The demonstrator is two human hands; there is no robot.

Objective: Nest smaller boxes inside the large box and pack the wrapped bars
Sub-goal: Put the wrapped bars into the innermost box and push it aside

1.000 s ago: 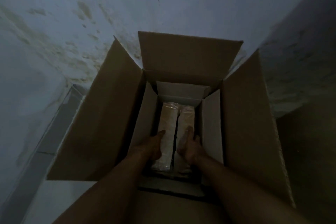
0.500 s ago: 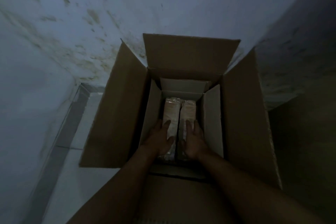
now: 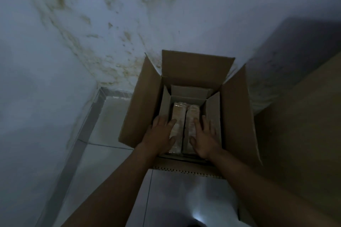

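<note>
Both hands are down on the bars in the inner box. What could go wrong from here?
The inner box flaps stand upright beside the left hand and right hand; pulling out could snag and bend them. The two bars have a gap between them, so pressing may tip them. Dim light hides the bottom.

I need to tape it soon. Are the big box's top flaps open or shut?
Open. The big box has its flaps standing up and outward, with the smaller box and two wrapped bars visible inside.

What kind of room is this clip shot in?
Probably a dim corner of a house or storeroom: pale floor tiles, a stained wall, and an open box set on the floor beside it.
</note>
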